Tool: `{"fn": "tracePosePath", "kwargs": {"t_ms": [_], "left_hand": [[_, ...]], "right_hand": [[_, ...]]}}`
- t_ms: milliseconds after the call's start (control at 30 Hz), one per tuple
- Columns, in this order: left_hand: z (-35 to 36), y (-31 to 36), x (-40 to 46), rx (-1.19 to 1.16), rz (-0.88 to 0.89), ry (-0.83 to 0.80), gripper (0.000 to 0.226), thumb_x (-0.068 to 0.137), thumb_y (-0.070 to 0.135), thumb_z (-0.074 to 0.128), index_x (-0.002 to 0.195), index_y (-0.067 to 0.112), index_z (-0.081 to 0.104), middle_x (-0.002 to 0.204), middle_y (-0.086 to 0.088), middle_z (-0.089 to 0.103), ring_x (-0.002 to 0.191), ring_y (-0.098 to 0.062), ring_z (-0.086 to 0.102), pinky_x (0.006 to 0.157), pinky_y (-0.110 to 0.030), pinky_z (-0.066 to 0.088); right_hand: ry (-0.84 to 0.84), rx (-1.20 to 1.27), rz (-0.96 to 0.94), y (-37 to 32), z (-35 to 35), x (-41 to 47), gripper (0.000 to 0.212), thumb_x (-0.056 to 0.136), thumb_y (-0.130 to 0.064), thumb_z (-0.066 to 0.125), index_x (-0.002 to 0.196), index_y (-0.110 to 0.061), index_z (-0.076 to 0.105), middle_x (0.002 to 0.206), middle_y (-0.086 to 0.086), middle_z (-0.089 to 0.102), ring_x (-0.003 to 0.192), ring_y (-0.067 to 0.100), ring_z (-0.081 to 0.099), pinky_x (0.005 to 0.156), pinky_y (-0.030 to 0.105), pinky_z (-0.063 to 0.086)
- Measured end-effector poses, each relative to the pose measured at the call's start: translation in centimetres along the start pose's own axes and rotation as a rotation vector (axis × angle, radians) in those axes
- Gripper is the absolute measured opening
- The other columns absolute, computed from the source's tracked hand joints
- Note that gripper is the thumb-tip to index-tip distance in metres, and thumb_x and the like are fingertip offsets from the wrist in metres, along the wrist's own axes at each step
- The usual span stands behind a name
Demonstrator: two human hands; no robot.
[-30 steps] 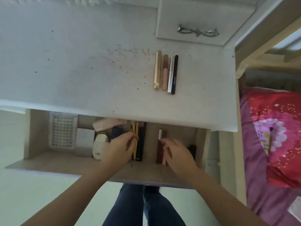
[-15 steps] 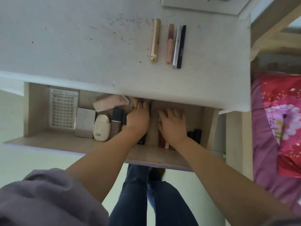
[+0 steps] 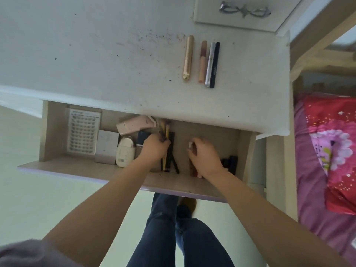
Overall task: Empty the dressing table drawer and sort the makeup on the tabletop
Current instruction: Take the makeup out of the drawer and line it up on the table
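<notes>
Drawer-emptying step: left hand (image 3: 154, 149) grip curled round a bunch of pencils and brushes (image 3: 167, 145), right hand (image 3: 205, 153) grip pinching lipstick tubes (image 3: 193, 168), both inside the open drawer (image 3: 57, 160); next, probably lift them beside the four tubes (image 3: 202, 61) on the tabletop (image 3: 96, 54).

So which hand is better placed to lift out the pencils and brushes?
Probably the left hand: its fingers already curl round the pencils and brushes. The right hand grips the tubes further right.
</notes>
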State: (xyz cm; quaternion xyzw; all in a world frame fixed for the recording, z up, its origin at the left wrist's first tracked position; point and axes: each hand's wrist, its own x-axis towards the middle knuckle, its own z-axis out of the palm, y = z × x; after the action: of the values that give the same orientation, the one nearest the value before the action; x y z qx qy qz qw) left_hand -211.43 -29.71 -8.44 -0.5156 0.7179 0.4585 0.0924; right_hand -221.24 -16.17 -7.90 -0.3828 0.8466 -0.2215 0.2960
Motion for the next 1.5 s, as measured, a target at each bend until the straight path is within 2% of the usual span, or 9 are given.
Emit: {"fn": "tracePosePath", "kwargs": {"t_ms": [400, 533, 733, 867, 967, 1100, 1200, 1333, 1500], "left_hand": [[-12.4, 10.4, -1.1, -0.14, 0.496, 0.22, 0.031, 0.097, 0.032, 0.045, 0.071, 0.021, 0.057, 0.048, 0.008, 0.057, 0.04, 0.003, 0.05, 0.043, -0.006, 0.037], [-13.5, 17.2, 6.8, 0.226, 0.442, 0.183, 0.044, 0.098, 0.038, 0.038, 0.071, 0.009, 0.057, 0.055, 0.0, 0.057, 0.046, -0.01, 0.054, 0.055, -0.019, 0.042], [-11.1, 20.0, 12.4, 0.389, 0.332, 0.079, 0.048, 0.097, 0.043, 0.038, 0.087, 0.001, 0.06, 0.078, -0.015, 0.066, 0.075, -0.03, 0.065, 0.081, -0.038, 0.053], [-10.8, 19.6, 9.9, 0.211, 0.291, 0.038, 0.036, 0.099, 0.038, 0.036, 0.095, 0.007, 0.054, 0.069, -0.01, 0.068, 0.052, -0.019, 0.066, 0.062, -0.031, 0.056], [-11.0, 16.1, 5.1, 0.163, 0.397, 0.128, 0.03, 0.097, 0.043, 0.037, 0.091, 0.018, 0.053, 0.061, -0.002, 0.065, 0.041, -0.007, 0.06, 0.051, -0.026, 0.051], [-6.9, 7.3, -3.9, 0.154, 0.522, 0.037, 0.026, 0.092, 0.044, 0.038, 0.07, 0.033, 0.043, 0.05, 0.005, 0.051, 0.047, -0.004, 0.054, 0.043, -0.014, 0.039], [-2.1, 1.4, -5.2, 0.337, 0.374, -0.111, 0.013, 0.096, 0.031, 0.043, 0.095, 0.029, 0.056, 0.063, 0.007, 0.056, 0.056, -0.008, 0.056, 0.05, -0.023, 0.041], [1.3, -1.3, -1.7, 0.497, 0.23, -0.095, 0.038, 0.097, 0.03, 0.041, 0.133, 0.018, 0.039, 0.099, -0.009, 0.065, 0.084, -0.029, 0.063, 0.068, -0.038, 0.052], [4.1, -0.6, 1.2, 0.66, 0.126, 0.002, 0.039, 0.097, 0.024, 0.043, 0.131, 0.012, 0.029, 0.104, -0.015, 0.063, 0.085, -0.035, 0.064, 0.062, -0.039, 0.049]], "right_hand": [[0.346, 0.426, -0.025, -2.6, -18.1, 6.3, 0.01, 0.098, -0.018, 0.047, 0.102, -0.016, 0.057, 0.09, 0.006, 0.061, 0.071, 0.007, 0.061, 0.06, 0.012, 0.052], [0.274, 0.119, 0.09, -1.9, -21.2, 13.9, 0.029, 0.099, -0.022, 0.041, 0.103, 0.0, 0.059, 0.088, 0.013, 0.06, 0.073, 0.022, 0.061, 0.064, 0.028, 0.049], [0.345, 0.038, 0.101, -2.4, -19.6, 18.1, 0.035, 0.097, -0.028, 0.046, 0.124, -0.006, 0.055, 0.119, 0.01, 0.061, 0.108, 0.02, 0.056, 0.079, 0.013, 0.032], [0.361, 0.102, 0.116, -3.2, -19.5, 15.9, 0.037, 0.097, -0.032, 0.047, 0.126, -0.011, 0.05, 0.111, 0.009, 0.06, 0.094, 0.019, 0.06, 0.084, 0.026, 0.047], [0.473, 0.194, -0.038, -3.9, -17.9, 9.5, 0.015, 0.097, -0.022, 0.047, 0.106, -0.015, 0.057, 0.087, -0.001, 0.061, 0.068, -0.001, 0.054, 0.066, 0.006, 0.042], [0.105, 0.203, -0.03, -2.8, -9.5, -1.1, 0.018, 0.097, -0.029, 0.043, 0.086, -0.021, 0.055, 0.061, -0.01, 0.053, 0.054, -0.001, 0.053, 0.05, 0.012, 0.04], [-0.19, -0.032, 0.196, 0.1, -3.8, -2.3, 0.021, 0.099, -0.032, 0.043, 0.108, -0.018, 0.055, 0.083, 0.001, 0.067, 0.071, 0.012, 0.063, 0.064, 0.036, 0.053], [-0.127, -0.2, 0.213, 2.4, -0.3, 1.4, 0.032, 0.099, -0.036, 0.039, 0.115, -0.011, 0.049, 0.096, 0.009, 0.065, 0.081, 0.025, 0.063, 0.062, 0.033, 0.051], [-0.084, -0.3, 0.231, 2.7, 1.6, 4.2, 0.026, 0.099, -0.028, 0.037, 0.102, -0.007, 0.052, 0.095, 0.01, 0.063, 0.08, 0.024, 0.06, 0.055, 0.028, 0.04]]}}
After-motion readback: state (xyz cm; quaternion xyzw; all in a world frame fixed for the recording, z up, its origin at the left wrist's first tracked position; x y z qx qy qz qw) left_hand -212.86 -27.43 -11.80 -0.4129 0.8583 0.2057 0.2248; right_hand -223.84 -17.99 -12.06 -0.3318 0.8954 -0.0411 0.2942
